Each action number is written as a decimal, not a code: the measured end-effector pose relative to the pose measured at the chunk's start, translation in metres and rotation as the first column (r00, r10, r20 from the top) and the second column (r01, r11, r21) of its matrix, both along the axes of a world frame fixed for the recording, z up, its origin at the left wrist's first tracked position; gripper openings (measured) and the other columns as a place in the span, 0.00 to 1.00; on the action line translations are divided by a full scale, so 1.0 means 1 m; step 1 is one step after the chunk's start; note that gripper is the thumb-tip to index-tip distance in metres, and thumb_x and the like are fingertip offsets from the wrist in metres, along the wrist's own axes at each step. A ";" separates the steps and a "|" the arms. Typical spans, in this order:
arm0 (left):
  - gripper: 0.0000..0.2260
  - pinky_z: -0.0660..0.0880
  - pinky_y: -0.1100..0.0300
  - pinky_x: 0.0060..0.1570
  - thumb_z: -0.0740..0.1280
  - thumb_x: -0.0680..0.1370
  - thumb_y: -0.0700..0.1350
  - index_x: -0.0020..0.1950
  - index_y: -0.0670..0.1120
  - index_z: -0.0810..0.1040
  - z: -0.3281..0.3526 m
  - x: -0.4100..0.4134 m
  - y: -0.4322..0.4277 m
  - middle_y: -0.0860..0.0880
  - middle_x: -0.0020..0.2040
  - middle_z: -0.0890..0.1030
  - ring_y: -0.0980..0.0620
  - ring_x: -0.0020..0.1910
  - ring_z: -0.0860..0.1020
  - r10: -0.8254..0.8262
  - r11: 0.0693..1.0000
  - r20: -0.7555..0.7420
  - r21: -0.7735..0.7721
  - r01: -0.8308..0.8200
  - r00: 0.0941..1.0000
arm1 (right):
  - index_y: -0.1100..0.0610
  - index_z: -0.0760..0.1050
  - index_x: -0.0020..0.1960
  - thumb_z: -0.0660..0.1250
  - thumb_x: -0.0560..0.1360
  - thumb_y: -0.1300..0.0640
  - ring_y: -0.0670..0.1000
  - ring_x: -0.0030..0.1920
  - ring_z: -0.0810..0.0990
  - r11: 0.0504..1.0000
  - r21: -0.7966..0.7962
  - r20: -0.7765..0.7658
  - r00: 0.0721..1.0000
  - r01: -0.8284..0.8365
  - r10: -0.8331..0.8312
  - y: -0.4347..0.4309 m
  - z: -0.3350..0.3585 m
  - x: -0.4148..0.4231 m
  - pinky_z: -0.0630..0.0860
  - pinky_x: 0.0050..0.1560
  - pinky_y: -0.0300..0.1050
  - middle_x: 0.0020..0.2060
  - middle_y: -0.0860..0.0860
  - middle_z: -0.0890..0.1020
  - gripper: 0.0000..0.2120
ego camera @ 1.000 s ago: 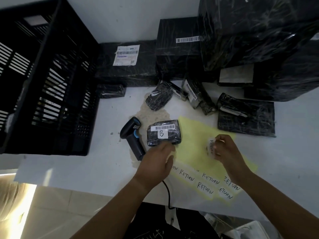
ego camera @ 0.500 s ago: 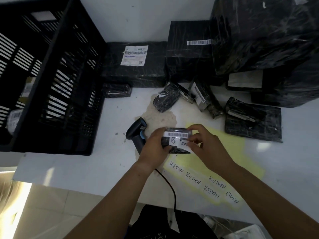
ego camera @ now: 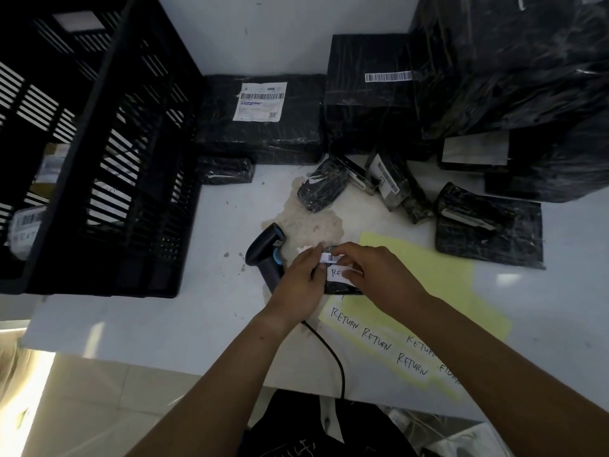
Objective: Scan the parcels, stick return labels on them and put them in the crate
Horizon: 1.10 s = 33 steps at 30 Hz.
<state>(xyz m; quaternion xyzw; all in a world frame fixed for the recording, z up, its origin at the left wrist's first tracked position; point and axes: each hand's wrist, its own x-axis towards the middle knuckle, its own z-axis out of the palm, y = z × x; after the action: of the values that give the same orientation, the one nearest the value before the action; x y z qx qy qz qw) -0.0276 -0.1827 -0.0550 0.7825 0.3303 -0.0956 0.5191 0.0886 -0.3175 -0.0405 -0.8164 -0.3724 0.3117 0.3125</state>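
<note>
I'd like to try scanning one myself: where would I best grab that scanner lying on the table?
Grip the scanner by its handle, the slim straight part below the bulky head. Come from its left, the crate side: the left hand and parcel crowd its right, and the cable leaves its near end.

I see a black slatted crate [ego camera: 141, 179] and a scanner [ego camera: 263, 252] that is black with blue trim. The parcel [ego camera: 339, 286] is wrapped in glossy black and carries a white strip [ego camera: 331, 257] of black barcode lines and a white label [ego camera: 337, 273] with black handwriting. The sheet [ego camera: 428, 278] is pale yellow with white stickers [ego camera: 375, 338] lettered in black, on a white table [ego camera: 164, 318] with a mottled brownish stain [ego camera: 306, 222].
</note>
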 end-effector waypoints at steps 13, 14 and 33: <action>0.22 0.61 0.70 0.67 0.63 0.84 0.44 0.78 0.46 0.66 -0.003 0.000 0.001 0.50 0.74 0.70 0.58 0.71 0.68 -0.024 0.997 0.062 0.070 0.019 0.998 | 0.50 0.74 0.65 0.69 0.77 0.60 0.50 0.51 0.78 1.000 0.002 0.081 0.997 0.006 -0.006 -0.004 -0.006 -0.004 0.70 0.44 0.43 0.52 0.49 0.82 0.18; 0.22 0.62 0.70 0.66 0.64 0.84 0.44 0.78 0.46 0.67 -0.002 0.000 0.000 0.51 0.72 0.72 0.59 0.68 0.69 -0.022 0.997 0.076 0.079 0.016 0.997 | 0.50 0.75 0.65 0.69 0.77 0.60 0.49 0.52 0.78 1.000 0.008 0.084 0.996 0.014 -0.014 -0.005 -0.008 -0.004 0.71 0.46 0.43 0.52 0.48 0.82 0.18; 0.19 0.75 0.52 0.65 0.69 0.81 0.45 0.72 0.46 0.76 -0.019 0.003 -0.001 0.50 0.61 0.81 0.54 0.61 0.79 0.014 0.990 0.125 0.138 -0.031 0.992 | 0.53 0.79 0.57 0.69 0.77 0.63 0.45 0.45 0.76 0.993 0.104 0.130 0.989 0.053 -0.067 -0.006 -0.012 -0.007 0.69 0.43 0.39 0.46 0.44 0.81 0.11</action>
<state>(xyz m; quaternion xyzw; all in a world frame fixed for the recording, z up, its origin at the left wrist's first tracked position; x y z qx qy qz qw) -0.0248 -0.1839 -0.0739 0.8176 0.3121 -0.0176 0.4835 0.0817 -0.3235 -0.0528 -0.8295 -0.3830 0.2277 0.3367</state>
